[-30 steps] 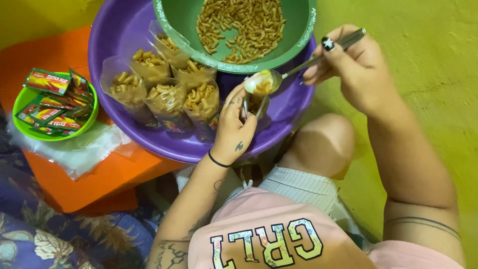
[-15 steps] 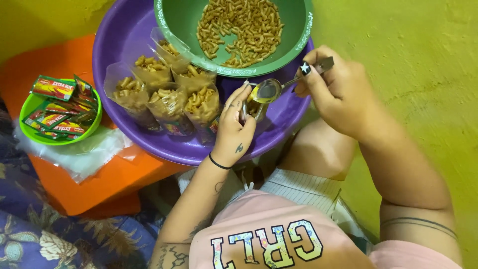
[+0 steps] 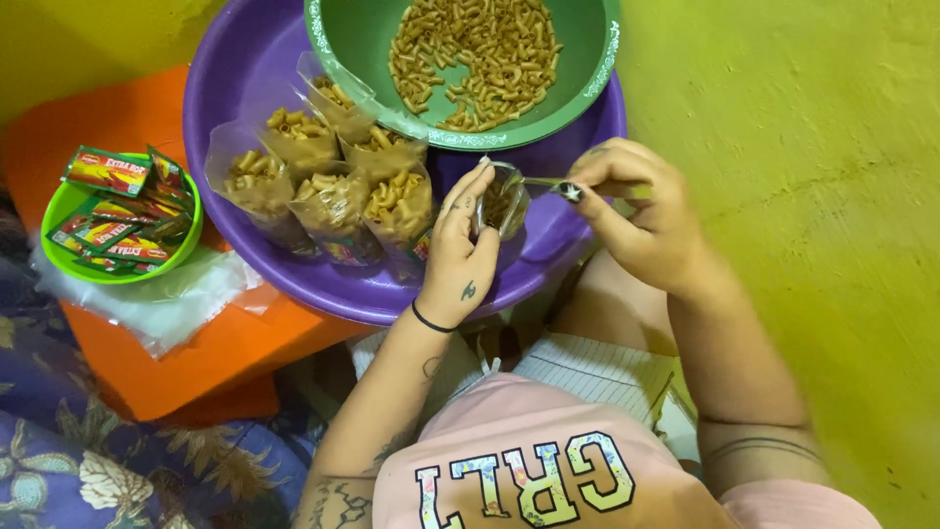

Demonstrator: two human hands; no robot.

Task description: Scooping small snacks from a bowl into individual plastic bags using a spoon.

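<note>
- Left hand (image 3: 458, 250) raised over the near rim of the purple basin (image 3: 230, 88), wrist bent back, fingers upright and curled; its grip is pinched on a small clear bag (image 3: 501, 201), holding the mouth open.
- Right hand (image 3: 641, 211) just right of that bag, knuckles up, forearm running back toward the body; thumb and forefinger pressed together on the handle of a spoon (image 3: 537, 182).
- Spoon bowl sits inside the bag mouth; whether it carries anything is hard to make out.
- Green bowl (image 3: 597, 73) of macaroni just beyond both hands, its far edge cut off by the frame.
- Filled macaroni bags (image 3: 333, 191) left of the left hand, leaning together in the basin.
- Further left, a lime bowl (image 3: 69, 206) of seasoning sachets on an orange stool (image 3: 176, 362).
- Left-hand fingertips partly hidden behind the bag; bag bottom not visible.
</note>
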